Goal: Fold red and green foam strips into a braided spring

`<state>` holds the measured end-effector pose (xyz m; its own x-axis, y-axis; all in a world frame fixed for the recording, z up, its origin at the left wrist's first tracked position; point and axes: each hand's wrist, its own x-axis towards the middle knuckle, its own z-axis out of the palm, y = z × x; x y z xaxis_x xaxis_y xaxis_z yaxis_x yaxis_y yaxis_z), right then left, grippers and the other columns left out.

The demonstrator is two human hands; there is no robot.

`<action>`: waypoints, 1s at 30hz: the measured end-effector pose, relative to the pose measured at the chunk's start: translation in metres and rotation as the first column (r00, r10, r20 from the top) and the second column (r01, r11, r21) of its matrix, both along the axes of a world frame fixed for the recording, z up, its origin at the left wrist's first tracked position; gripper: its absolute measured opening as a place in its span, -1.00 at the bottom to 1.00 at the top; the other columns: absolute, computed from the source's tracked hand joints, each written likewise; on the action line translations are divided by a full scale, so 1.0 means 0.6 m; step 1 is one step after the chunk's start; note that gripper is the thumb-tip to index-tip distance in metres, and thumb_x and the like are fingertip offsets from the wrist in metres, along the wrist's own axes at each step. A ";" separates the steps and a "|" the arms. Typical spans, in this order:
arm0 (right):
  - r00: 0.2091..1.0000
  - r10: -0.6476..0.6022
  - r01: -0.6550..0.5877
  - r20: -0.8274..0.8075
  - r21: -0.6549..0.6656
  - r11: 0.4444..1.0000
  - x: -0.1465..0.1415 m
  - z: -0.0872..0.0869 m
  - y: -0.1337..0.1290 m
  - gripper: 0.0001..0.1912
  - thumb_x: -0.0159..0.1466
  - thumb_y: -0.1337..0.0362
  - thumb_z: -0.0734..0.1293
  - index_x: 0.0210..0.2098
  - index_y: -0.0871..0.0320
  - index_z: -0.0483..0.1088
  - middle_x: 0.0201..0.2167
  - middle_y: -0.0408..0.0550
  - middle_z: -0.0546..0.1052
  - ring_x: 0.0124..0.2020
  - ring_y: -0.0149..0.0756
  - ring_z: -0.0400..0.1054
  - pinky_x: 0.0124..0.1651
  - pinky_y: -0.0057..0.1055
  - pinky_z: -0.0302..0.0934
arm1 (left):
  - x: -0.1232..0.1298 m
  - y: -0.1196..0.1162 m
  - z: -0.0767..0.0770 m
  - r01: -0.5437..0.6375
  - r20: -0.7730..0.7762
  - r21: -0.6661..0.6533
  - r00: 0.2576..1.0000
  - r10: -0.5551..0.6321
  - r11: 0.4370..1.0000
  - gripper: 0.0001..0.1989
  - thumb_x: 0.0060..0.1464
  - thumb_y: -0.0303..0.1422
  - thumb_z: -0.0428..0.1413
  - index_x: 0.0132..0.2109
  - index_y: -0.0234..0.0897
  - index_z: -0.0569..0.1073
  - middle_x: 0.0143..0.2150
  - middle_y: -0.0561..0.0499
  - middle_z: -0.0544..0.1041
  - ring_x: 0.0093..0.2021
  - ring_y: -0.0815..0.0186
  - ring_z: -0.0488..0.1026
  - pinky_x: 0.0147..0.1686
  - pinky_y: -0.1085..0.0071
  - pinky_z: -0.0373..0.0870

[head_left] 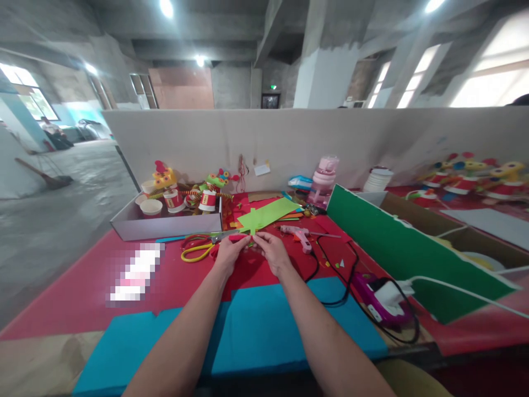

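Reaching over flat matte-blue sheet (268, 325). Pinching narrow light-green paper strip (253, 225) between fingertips of left hand (232, 252) and right hand (271, 250), leaving one end projecting just past the grip, overlapping wide lime-green paper sheet (273, 213) beyond.

The paper strip (253, 216) I hold mid-frame is bright green, matching the paper sheet (273, 212) just above it. My table covering (82, 292) is red, the sheet (264, 325) at bottom centre blue. Left of centre, my scissors (215, 239) have yellow and red handles; right of centre, the glue gun (303, 240) is pink and orange. Lower right, the socket block (364, 286) is purple.
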<state>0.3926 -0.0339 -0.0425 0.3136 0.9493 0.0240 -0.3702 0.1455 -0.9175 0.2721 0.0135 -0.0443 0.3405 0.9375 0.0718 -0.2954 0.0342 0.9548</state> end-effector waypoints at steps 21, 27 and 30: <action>0.956 -0.141 0.112 0.257 0.122 0.986 -0.001 -0.016 -0.001 -0.69 -0.05 0.06 0.46 -0.43 0.15 0.46 -0.51 -0.13 0.51 -0.47 -0.34 0.34 -0.35 -0.41 0.25 | 0.002 0.001 -0.006 -0.015 -0.054 0.096 0.998 0.020 0.995 -0.76 -0.23 -0.24 0.30 -0.49 -0.35 0.53 -0.65 0.06 0.40 -0.59 0.43 0.27 -0.52 0.48 0.19; 0.958 -0.081 0.053 0.274 0.109 0.993 0.009 -0.013 0.004 -0.67 -0.08 0.05 0.48 -0.45 0.16 0.45 -0.51 -0.13 0.51 -0.48 -0.35 0.33 -0.36 -0.41 0.24 | 0.001 0.003 -0.004 -0.106 -0.091 0.168 0.988 0.123 0.980 -0.81 -0.26 -0.32 0.31 -0.44 -0.33 0.54 -0.62 0.07 0.44 -0.58 0.41 0.31 -0.50 0.48 0.21; 0.962 -0.063 0.036 0.265 0.104 0.994 0.009 -0.013 0.002 -0.68 -0.08 0.05 0.47 -0.45 0.16 0.45 -0.51 -0.13 0.51 -0.48 -0.35 0.33 -0.37 -0.41 0.24 | 0.000 0.004 -0.008 -0.102 -0.093 0.164 0.989 0.118 0.981 -0.80 -0.24 -0.30 0.31 -0.43 -0.32 0.53 -0.61 0.06 0.45 -0.57 0.40 0.33 -0.50 0.48 0.22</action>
